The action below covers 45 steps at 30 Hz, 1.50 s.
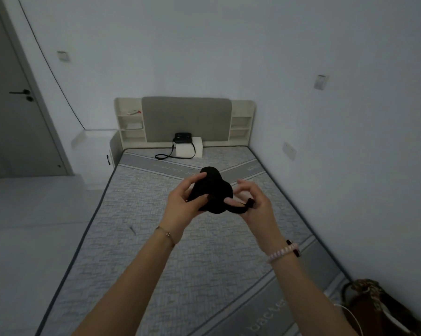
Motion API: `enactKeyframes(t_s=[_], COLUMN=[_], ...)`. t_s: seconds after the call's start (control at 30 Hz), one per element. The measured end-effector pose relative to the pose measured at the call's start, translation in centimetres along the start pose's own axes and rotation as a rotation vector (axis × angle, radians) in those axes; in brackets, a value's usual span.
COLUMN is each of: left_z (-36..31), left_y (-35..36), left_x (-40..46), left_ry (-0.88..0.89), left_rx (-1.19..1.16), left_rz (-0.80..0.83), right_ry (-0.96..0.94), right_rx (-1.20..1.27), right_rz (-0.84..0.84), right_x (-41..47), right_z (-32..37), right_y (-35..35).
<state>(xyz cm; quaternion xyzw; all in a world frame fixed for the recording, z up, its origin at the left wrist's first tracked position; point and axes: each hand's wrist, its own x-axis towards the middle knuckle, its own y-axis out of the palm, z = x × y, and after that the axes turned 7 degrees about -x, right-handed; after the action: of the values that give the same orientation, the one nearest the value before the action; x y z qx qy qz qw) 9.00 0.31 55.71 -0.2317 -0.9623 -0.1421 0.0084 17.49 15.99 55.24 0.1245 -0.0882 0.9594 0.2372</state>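
Where the black cloth bundle (213,186) is: head view, in the air above the mattress (141,238), between both hands.
Long axis: runs away from the person, rounded end toward the headboard (186,117), thin tail (239,210) trailing right.
Left hand (181,203): grips the bundle's left side.
Right hand (255,204): pinches the tail's end.

A home bedroom: bare mattress (156,238), padded headboard (186,117), door (15,117).
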Motion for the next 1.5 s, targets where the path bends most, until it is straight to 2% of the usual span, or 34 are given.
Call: enactKeyframes(t_s=[0.07,0.17,0.23,0.37,0.4,0.47,0.57,0.7,0.83,0.9,1.23,1.37,1.5], left_z=[-0.1,-0.2,-0.3,-0.1,0.0,0.2,0.3,0.3,0.2,0.2,-0.7,-0.9,-0.6], left_y=[-0.5,-1.1,-1.3,-0.8,-0.7,-0.5,-0.7,-0.9,-0.9,-0.8,0.2,1.0,1.6], left_x=[0.3,0.9,1.3,1.4,1.4,1.2,1.1,0.6,0.1,0.0,-0.5,-0.9,-0.9], left_ry=[0.003,0.003,-0.004,-0.012,-0.009,-0.006,-0.002,0.035,0.086,0.086,0.045,-0.003,0.013], left_rx=[0.004,0.004,0.006,0.012,0.012,-0.003,-0.015,0.026,0.144,0.198,0.496,0.474,0.466], left_rz=[-0.037,-0.077,-0.108,-0.085,-0.077,-0.073,-0.062,0.012,0.120,0.163,0.418,0.476,0.458], right_ry=[-0.125,-0.201,-0.175,0.010,0.069,0.176,0.234,0.242,0.211,0.175,0.065,0.053,0.068], right_rx=[-0.244,-0.284,-0.067,0.638,0.775,0.874,0.787,0.597,0.157,0.039,-0.178,-0.265,-0.323], right_rz=[0.003,0.107,0.129,0.133,0.095,-0.032,-0.171,-0.198,-0.149,-0.125,0.151,0.275,0.311], right_x=[-0.5,-1.9,-2.6,-1.9,-1.6,-1.2,-1.1,-1.6,-1.9,-1.3,1.9,2.0,2.3], right_z=[0.3,1.6,2.4,3.1,3.0,2.5,1.2,-0.7,-1.0,-0.7,0.8,1.0,1.4], right_y=[-1.4,-3.1,-3.7,-4.1,-4.0,-4.0,-3.8,-3.5,-3.2,-3.1,-3.5,-3.4,-3.3])
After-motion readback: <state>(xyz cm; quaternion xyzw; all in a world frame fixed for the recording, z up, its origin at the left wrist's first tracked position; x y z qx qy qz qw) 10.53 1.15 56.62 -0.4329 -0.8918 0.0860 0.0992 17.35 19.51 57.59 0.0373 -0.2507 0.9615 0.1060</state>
